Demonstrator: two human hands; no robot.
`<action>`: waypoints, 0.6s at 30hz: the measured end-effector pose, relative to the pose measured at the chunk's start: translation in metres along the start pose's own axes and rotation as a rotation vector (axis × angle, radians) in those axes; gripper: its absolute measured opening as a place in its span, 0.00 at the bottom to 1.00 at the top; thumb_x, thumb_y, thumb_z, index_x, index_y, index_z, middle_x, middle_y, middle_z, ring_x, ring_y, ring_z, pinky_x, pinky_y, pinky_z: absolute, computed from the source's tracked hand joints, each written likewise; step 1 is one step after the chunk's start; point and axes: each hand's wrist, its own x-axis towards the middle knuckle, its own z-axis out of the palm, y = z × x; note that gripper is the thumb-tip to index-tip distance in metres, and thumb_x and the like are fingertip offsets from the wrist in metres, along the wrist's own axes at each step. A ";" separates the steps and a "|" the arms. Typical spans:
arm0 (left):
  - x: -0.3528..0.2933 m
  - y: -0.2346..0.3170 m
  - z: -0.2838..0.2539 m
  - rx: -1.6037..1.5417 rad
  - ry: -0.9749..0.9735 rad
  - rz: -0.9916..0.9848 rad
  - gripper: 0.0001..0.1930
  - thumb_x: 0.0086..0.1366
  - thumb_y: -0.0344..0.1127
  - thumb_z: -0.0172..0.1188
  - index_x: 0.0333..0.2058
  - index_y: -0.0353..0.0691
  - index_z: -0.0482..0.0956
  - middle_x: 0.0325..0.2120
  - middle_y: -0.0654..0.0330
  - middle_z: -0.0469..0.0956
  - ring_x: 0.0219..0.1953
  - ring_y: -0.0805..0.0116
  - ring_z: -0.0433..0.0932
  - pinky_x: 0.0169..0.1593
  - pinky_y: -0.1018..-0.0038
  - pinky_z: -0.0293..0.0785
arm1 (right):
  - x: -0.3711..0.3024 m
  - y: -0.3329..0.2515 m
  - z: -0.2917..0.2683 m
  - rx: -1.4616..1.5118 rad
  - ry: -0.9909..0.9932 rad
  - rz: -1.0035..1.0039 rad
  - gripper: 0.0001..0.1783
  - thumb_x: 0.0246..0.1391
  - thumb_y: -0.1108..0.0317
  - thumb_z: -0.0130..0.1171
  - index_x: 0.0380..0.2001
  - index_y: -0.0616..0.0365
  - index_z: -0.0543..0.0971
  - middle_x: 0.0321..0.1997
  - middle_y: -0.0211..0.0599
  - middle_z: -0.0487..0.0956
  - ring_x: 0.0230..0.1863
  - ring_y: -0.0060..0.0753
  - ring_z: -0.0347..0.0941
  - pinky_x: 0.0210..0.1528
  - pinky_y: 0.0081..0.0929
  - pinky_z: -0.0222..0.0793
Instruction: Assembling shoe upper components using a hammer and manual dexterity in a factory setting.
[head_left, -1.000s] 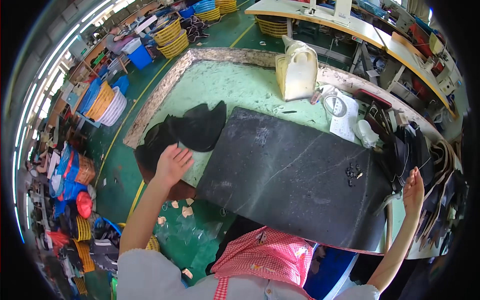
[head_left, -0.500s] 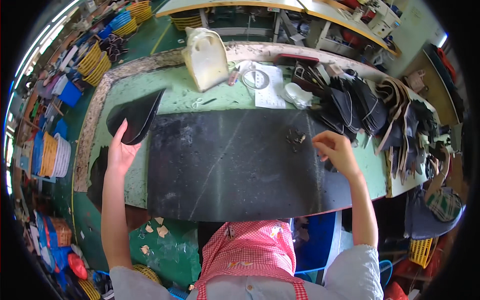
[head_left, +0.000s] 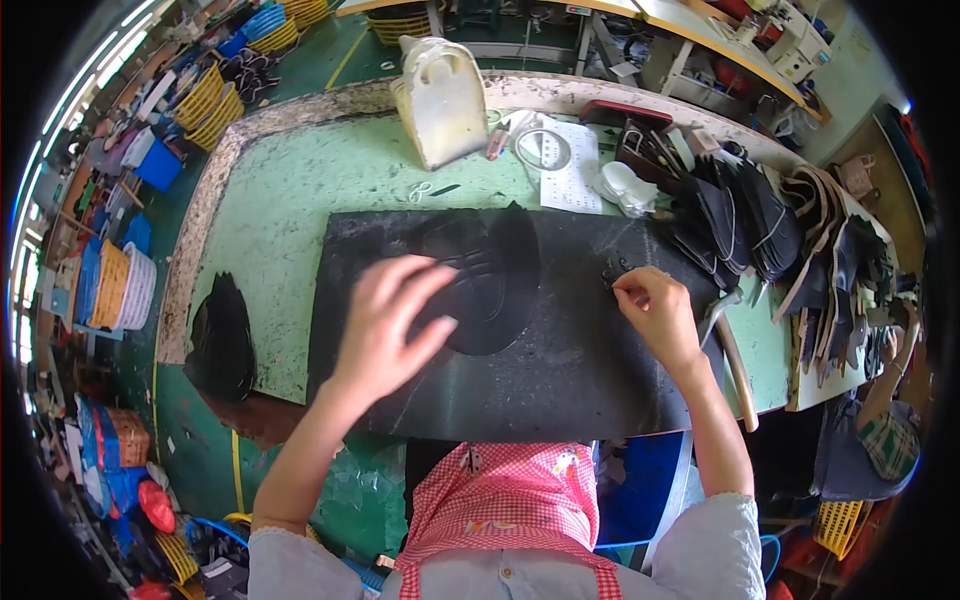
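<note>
A curved black leather-like piece (head_left: 490, 318) lies spread on the dark work mat (head_left: 565, 385) in front of me, with stitched or creased lines on it. My left hand (head_left: 392, 325), slightly blurred, hovers over its left edge, fingers apart and holding nothing. At the right of the mat my right hand (head_left: 657, 312) is closed in a pinch; whatever it may hold is too small to make out. Small dark bits (head_left: 618, 268) lie just beyond its fingertips. Beside that hand rests a hammer (head_left: 738, 370) with a wooden handle.
A stack of black pieces (head_left: 222, 340) sits at the table's left edge. Bundled black pieces (head_left: 735, 215) and strips crowd the right. Farther back are a yellowish plastic container (head_left: 442, 105), a tape roll (head_left: 543, 150), a paper sheet (head_left: 572, 180) and small scissors (head_left: 420, 191). Another person works at far right.
My left hand has moved right from the table's left side, and the black piece it held now lies on the mat, let go. My right hand stays near the small bits, fingers pinched.
</note>
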 end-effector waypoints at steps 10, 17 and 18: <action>-0.043 0.057 0.015 -0.357 -0.250 0.084 0.19 0.57 0.38 0.72 0.48 0.47 0.84 0.48 0.60 0.77 0.53 0.58 0.74 0.56 0.61 0.69 | -0.044 -0.057 0.017 0.936 -0.401 0.310 0.10 0.61 0.80 0.62 0.45 0.65 0.79 0.44 0.40 0.84 0.44 0.29 0.84 0.44 0.23 0.81; -0.032 0.075 0.020 -1.062 -0.114 -0.336 0.03 0.63 0.22 0.67 0.35 0.34 0.82 0.37 0.60 0.81 0.35 0.79 0.78 0.35 0.82 0.71 | -0.057 -0.088 0.032 1.024 -0.534 0.245 0.09 0.61 0.84 0.59 0.44 0.66 0.79 0.44 0.40 0.83 0.46 0.30 0.84 0.49 0.24 0.81; -0.031 0.075 0.020 -1.065 -0.143 -0.364 0.03 0.63 0.23 0.67 0.35 0.34 0.83 0.37 0.61 0.80 0.35 0.79 0.78 0.34 0.82 0.71 | -0.059 -0.090 0.031 1.015 -0.526 0.265 0.09 0.61 0.84 0.59 0.44 0.65 0.79 0.44 0.40 0.83 0.46 0.29 0.84 0.49 0.23 0.82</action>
